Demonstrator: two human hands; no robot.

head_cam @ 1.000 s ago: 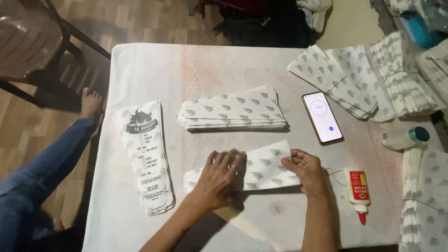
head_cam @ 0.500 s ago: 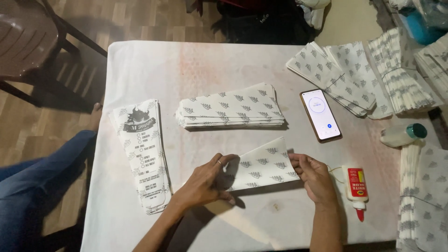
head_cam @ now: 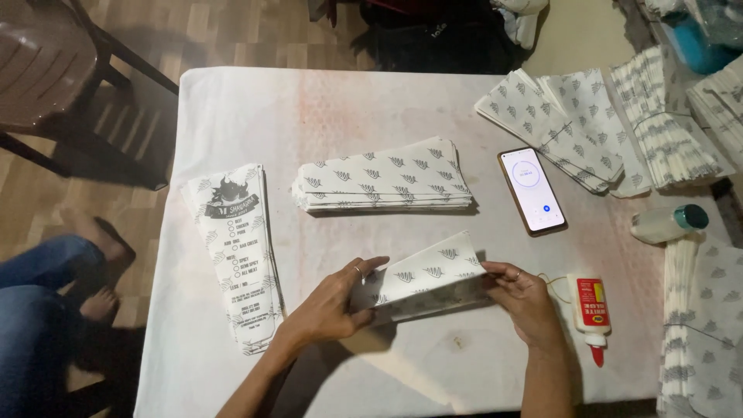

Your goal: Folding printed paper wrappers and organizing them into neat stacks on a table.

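Observation:
A folded white paper sleeve with a grey leaf print (head_cam: 424,272) is lifted and tilted just above the white table (head_cam: 255,116). My left hand (head_cam: 333,306) grips its left end, thumb on top. My right hand (head_cam: 525,298) pinches its right end. Behind it lies a flat stack of the same folded sleeves (head_cam: 385,184). To the left rests a pile of finished printed paper bags (head_cam: 234,251), laid lengthwise.
A phone with a lit screen (head_cam: 532,190) lies right of the stack. A red-capped glue bottle (head_cam: 592,313) and a white bottle with a teal cap (head_cam: 669,223) sit at right. More leaf-print paper (head_cam: 611,128) is heaped at the far right. A brown chair (head_cam: 46,70) stands at left.
Both hands were pressing the sleeve flat on the table; now they have raised it and tipped its far edge up, holding it by the two ends.

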